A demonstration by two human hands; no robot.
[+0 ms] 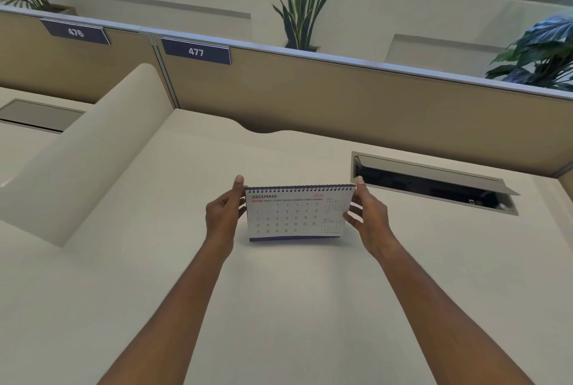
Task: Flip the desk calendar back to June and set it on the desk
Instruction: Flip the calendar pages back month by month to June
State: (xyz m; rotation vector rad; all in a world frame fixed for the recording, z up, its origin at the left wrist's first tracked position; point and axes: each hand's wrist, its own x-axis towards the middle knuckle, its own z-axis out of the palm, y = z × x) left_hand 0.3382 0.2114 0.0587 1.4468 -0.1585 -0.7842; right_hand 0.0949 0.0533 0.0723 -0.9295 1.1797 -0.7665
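Two hands are on the calendar [297, 214], one at each end, and I have it upright and facing me. My left hand [221, 214] clasps the left edge, thumb up by the spiral binding and the other fingers wrapped behind the card where I cannot see them. My right hand [367, 217] clasps the right edge the same way, thumb tip at the top corner of the coil, fingers curled round the side. So both are closed on the calendar, neither slack.

The calendar sits between my fingertips, its dark lower strip at the level of my wrists and very close to the desk [294, 307]. Whether it rests on the surface or hangs just above it I cannot tell from here.

As for progress, I judge the task barely begun. The page showing reads December, so none of the flipping back to June shows yet. By the order of the months, six pages would have to go over the coil: December through July. That will likely need one hand to free itself and lift the pages while the other steadies the stand. After that, the set-down remains.

Just beyond my right fingers the cable hatch [434, 183] stands open, so I would set the calendar down clear of it.
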